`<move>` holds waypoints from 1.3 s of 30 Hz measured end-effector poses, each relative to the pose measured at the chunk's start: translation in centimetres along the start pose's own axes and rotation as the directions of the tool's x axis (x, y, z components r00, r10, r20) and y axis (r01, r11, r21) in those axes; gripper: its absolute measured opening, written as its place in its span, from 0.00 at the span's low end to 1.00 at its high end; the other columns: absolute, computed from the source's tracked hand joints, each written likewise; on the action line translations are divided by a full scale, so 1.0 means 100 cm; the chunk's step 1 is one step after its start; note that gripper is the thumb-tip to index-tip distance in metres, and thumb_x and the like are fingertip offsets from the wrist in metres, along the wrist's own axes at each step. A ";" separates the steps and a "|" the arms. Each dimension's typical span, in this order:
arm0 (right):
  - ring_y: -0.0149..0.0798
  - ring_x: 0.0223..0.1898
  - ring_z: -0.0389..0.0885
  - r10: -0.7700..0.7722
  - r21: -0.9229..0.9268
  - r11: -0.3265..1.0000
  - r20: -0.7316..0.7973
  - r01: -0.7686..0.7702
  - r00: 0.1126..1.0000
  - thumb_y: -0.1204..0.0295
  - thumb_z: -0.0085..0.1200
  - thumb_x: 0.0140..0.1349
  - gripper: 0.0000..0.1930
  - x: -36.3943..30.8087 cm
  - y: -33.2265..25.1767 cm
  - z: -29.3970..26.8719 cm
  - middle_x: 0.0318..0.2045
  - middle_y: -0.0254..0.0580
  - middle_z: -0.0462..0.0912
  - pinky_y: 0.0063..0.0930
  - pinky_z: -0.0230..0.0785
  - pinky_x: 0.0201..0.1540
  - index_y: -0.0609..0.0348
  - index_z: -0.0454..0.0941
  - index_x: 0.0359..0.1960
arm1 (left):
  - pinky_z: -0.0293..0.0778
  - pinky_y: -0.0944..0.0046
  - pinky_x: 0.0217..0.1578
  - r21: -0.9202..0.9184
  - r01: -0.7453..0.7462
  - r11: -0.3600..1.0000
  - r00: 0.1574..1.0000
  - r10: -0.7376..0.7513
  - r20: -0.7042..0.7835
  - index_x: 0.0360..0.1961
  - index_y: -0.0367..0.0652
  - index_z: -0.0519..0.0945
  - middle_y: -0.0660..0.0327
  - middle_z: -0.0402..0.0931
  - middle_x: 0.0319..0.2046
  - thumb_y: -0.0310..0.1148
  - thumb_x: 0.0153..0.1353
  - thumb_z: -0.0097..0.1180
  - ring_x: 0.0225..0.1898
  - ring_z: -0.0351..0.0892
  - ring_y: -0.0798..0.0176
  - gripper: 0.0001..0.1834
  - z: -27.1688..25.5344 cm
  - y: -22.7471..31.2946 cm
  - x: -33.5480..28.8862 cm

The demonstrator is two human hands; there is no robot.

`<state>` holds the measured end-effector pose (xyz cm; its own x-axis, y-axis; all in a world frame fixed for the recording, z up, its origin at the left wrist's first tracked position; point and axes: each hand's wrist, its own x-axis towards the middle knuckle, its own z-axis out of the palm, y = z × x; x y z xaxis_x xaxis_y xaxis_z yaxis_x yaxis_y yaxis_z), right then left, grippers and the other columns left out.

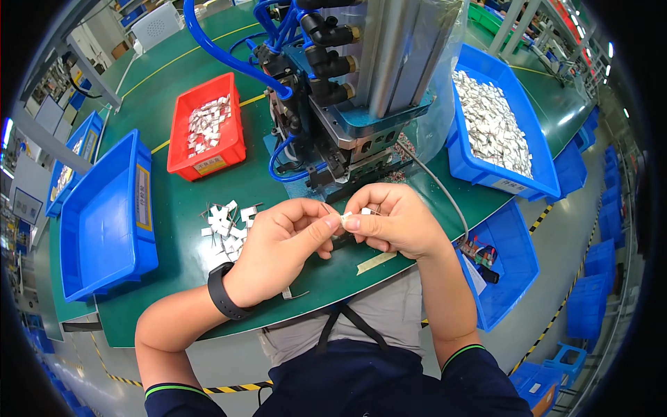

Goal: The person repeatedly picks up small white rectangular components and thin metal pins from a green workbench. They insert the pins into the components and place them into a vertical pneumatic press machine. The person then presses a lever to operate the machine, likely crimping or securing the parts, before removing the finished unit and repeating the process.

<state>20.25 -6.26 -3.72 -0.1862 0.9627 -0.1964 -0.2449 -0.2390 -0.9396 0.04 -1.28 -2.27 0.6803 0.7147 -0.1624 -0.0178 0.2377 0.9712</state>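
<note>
In front of the press, my left hand point(288, 236) and my right hand point(397, 221) meet with thumbs and forefingers pinched. Between their fingertips is a small white block-shaped part point(345, 218), mostly covered by the fingers. A bit of white with a thin lead point(373, 210) shows behind my right thumb; whether it belongs to the same part I cannot tell. Beside my left hand lies a loose pile of white block parts point(226, 226) with thin wire leads. One more white part point(287, 293) lies under my left wrist, near the table edge.
Beyond my hands stands a press point(361, 125) with blue air hoses point(226, 52). A red bin point(233, 142) and a blue bin point(538, 182) hold white parts. Another blue bin point(104, 229) stands left. A grey cable point(441, 186) runs to the right; a blue tray point(511, 278) sits below the edge.
</note>
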 end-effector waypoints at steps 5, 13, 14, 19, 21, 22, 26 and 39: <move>0.18 0.11 0.63 -0.043 0.022 0.999 -0.037 0.043 0.998 0.70 0.60 0.60 0.08 -0.002 0.002 -0.003 0.19 0.35 0.76 0.14 0.48 0.11 0.62 0.77 0.31 | 0.74 0.70 0.34 -0.082 0.060 0.995 0.997 -0.057 0.042 0.45 0.34 0.73 0.59 0.77 0.35 0.32 0.68 0.51 0.31 0.75 0.71 0.12 0.003 -0.007 -0.002; 0.19 0.09 0.61 -0.037 0.087 0.994 -0.279 0.064 0.960 0.68 0.60 0.60 0.11 -0.003 -0.018 -0.026 0.15 0.34 0.75 0.14 0.45 0.09 0.59 0.74 0.24 | 0.72 0.73 0.33 0.341 -0.032 0.939 0.960 -0.066 0.272 0.48 0.34 0.72 0.64 0.74 0.32 0.33 0.67 0.53 0.31 0.73 0.75 0.14 0.016 -0.021 -0.024; 0.19 0.09 0.61 -0.030 0.071 0.996 -0.281 0.052 0.959 0.68 0.60 0.59 0.12 -0.002 -0.020 -0.024 0.15 0.33 0.75 0.14 0.45 0.08 0.58 0.73 0.22 | 0.72 0.73 0.32 0.394 -0.042 0.918 0.958 -0.075 0.277 0.48 0.34 0.72 0.65 0.74 0.31 0.34 0.67 0.53 0.31 0.73 0.75 0.14 0.017 -0.020 -0.024; 0.19 0.09 0.62 -0.047 0.052 0.996 -0.385 0.072 0.922 0.70 0.59 0.57 0.11 0.006 -0.024 -0.020 0.15 0.33 0.75 0.14 0.46 0.08 0.59 0.73 0.22 | 0.71 0.72 0.29 0.475 -0.132 0.870 0.954 -0.018 0.299 0.46 0.35 0.73 0.64 0.73 0.28 0.34 0.66 0.55 0.28 0.72 0.74 0.14 0.017 -0.018 -0.022; 0.19 0.09 0.62 -0.053 0.056 0.995 -0.403 0.082 0.914 0.70 0.59 0.57 0.10 0.008 -0.024 -0.019 0.15 0.33 0.75 0.14 0.47 0.08 0.59 0.73 0.22 | 0.71 0.72 0.29 0.488 -0.166 0.857 0.952 0.011 0.305 0.46 0.35 0.73 0.63 0.72 0.27 0.34 0.66 0.55 0.28 0.72 0.74 0.14 0.017 -0.020 -0.023; 0.19 0.09 0.63 -0.055 0.062 0.994 -0.404 0.088 0.913 0.71 0.59 0.57 0.10 0.008 -0.024 -0.019 0.15 0.33 0.75 0.14 0.46 0.08 0.59 0.73 0.22 | 0.70 0.72 0.28 0.484 -0.172 0.858 0.952 0.019 0.305 0.46 0.35 0.73 0.63 0.72 0.27 0.34 0.65 0.55 0.28 0.72 0.74 0.14 0.017 -0.021 -0.023; 0.21 0.08 0.60 -0.056 0.056 0.995 -0.411 0.086 0.910 0.72 0.57 0.58 0.08 0.009 -0.023 -0.020 0.17 0.38 0.74 0.15 0.49 0.08 0.63 0.73 0.26 | 0.70 0.72 0.28 0.478 -0.185 0.859 0.952 0.037 0.304 0.46 0.35 0.74 0.63 0.72 0.27 0.33 0.65 0.55 0.27 0.73 0.73 0.14 0.016 -0.023 -0.022; 0.19 0.10 0.62 -0.069 0.097 0.988 -0.415 0.119 0.907 0.70 0.60 0.57 0.11 0.008 -0.020 -0.020 0.16 0.34 0.74 0.14 0.45 0.08 0.60 0.72 0.22 | 0.71 0.71 0.29 0.512 -0.197 0.836 0.952 0.037 0.305 0.45 0.35 0.74 0.62 0.73 0.28 0.33 0.65 0.56 0.27 0.73 0.72 0.13 0.017 -0.022 -0.023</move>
<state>22.52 -4.75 -2.54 0.2427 0.9425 -0.2299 -0.3561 -0.1339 -0.9248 -0.19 -4.54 -3.69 0.8703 0.4881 -0.0654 0.2263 -0.2785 0.9334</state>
